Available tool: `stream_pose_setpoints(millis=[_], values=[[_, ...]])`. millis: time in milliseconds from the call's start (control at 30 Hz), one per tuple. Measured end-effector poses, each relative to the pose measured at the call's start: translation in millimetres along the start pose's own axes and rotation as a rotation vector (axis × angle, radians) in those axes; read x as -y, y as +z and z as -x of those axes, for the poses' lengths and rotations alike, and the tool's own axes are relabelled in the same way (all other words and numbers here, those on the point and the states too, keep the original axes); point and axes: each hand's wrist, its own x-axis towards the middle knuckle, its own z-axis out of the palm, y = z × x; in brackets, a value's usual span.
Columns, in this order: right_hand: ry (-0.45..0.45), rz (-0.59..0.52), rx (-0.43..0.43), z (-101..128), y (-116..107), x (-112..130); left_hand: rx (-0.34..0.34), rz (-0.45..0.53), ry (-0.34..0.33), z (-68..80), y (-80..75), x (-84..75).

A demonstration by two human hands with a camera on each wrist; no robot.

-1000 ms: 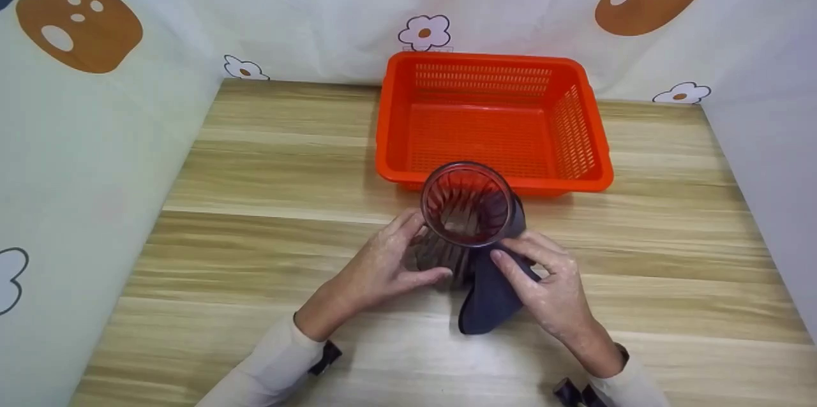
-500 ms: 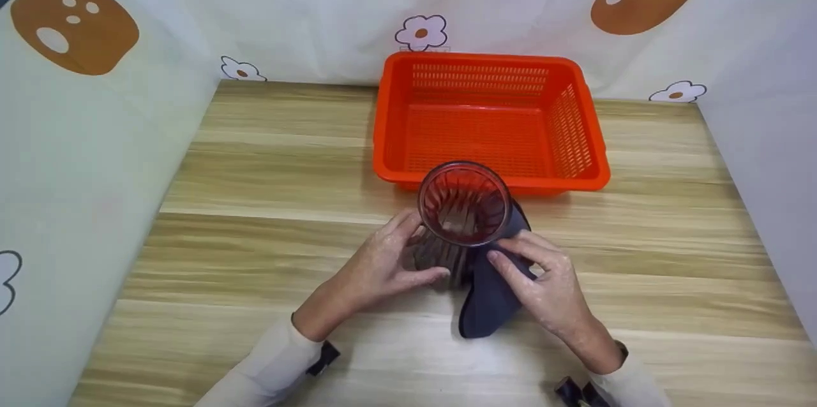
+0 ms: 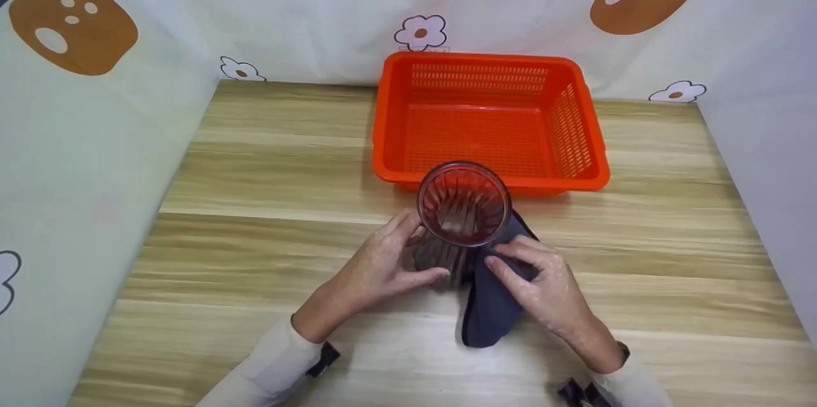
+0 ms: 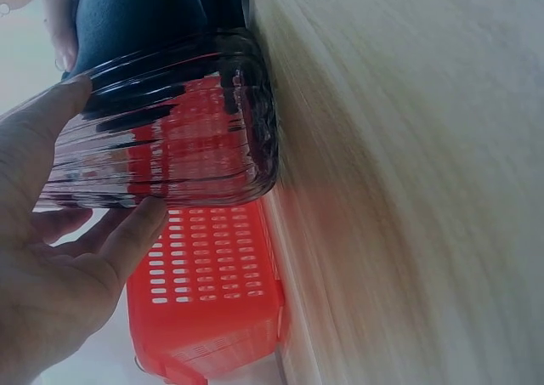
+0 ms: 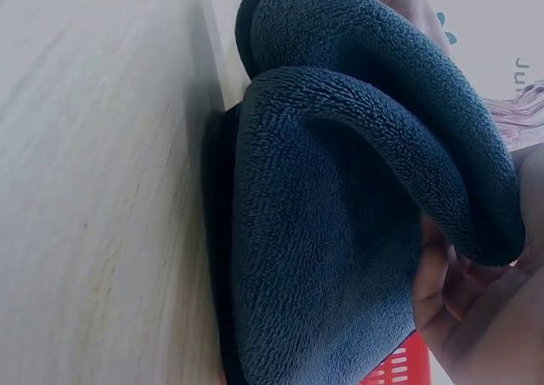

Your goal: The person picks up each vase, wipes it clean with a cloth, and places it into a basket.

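holding glass mid-frame with left hand; right hand pinching cloth at its right. basket upper centre.

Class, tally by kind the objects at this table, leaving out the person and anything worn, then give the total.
Ribbed glass vessel: 1
Dark grey cloth: 1
Orange-red slotted plastic basket: 1
Total: 3
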Motion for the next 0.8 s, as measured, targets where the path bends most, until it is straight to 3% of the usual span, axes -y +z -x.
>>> stream_pose_setpoints(millis=[500, 800], values=[[0.092, 0.056, 0.105, 2.2, -0.5, -8.0, -0.002, 0.001, -0.012, 1.2, -1.0, -2.2], [0.177, 0.168, 0.176, 1.4, -3.6, -7.6, 0.005, 0.012, -0.029, 0.8, -1.5, -3.0]])
